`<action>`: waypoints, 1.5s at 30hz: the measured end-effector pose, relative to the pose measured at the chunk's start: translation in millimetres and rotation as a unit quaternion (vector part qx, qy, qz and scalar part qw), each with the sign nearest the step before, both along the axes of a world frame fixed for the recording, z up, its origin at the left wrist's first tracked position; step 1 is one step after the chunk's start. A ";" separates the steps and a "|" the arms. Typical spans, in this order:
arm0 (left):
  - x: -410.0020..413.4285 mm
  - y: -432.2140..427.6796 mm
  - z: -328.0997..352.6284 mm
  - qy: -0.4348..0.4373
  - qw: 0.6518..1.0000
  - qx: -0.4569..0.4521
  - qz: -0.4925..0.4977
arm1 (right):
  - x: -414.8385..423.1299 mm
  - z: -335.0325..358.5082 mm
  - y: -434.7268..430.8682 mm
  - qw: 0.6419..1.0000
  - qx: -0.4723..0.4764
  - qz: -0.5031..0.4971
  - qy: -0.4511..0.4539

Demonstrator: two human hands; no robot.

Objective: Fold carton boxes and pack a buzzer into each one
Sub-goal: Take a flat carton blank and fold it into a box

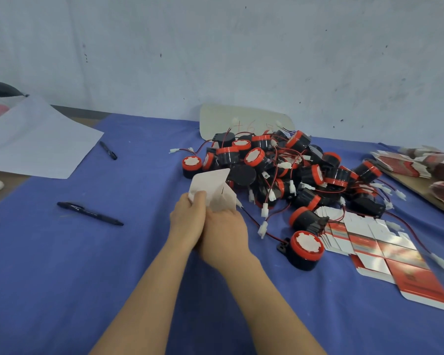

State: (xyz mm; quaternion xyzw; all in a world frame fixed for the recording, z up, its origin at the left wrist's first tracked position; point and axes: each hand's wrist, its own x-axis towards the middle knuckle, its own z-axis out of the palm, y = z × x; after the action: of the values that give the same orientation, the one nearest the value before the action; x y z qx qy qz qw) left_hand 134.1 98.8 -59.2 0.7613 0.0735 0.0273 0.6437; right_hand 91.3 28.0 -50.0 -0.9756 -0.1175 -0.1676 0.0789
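Observation:
A white carton box (214, 188), partly folded with its flaps sticking up, is held above the blue cloth in the middle of the view. My left hand (188, 219) grips its left side, thumb over the edge. My right hand (226, 235) holds its lower right part, fingers curled round it. Behind and to the right lies a pile of black-and-red buzzers (287, 170) with red wires and white plugs. One buzzer (305, 249) lies apart, close to my right hand. Flat red-and-white carton blanks (385, 254) are fanned out at the right.
Two black pens (90, 213) (108, 150) lie on the blue cloth (62, 278) at the left. A white paper sheet (34, 139) covers the far left corner. More stacked carton blanks (420, 162) rest on a board at the far right. A pale oval board (244, 121) leans on the wall.

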 end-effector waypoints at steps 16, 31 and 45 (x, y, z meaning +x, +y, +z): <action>0.7 5.6 -13.9 -0.094 0.985 0.015 0.145 | 7.9 9.2 -35.4 0.966 0.224 -0.129 -0.008; -2.5 -7.2 -15.6 -0.093 0.981 0.145 -0.089 | 6.0 -8.8 -52.0 0.941 0.286 -0.178 0.037; -22.0 -18.7 7.5 -0.162 0.958 -0.229 -0.063 | 5.7 3.7 -46.3 0.812 0.556 -0.042 0.172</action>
State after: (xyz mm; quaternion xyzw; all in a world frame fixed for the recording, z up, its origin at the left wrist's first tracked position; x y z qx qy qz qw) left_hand 112.1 80.1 -51.6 0.5817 -0.0757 0.0918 0.8047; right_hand 97.0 -18.2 -46.3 -0.7824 0.0520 -0.0367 0.6196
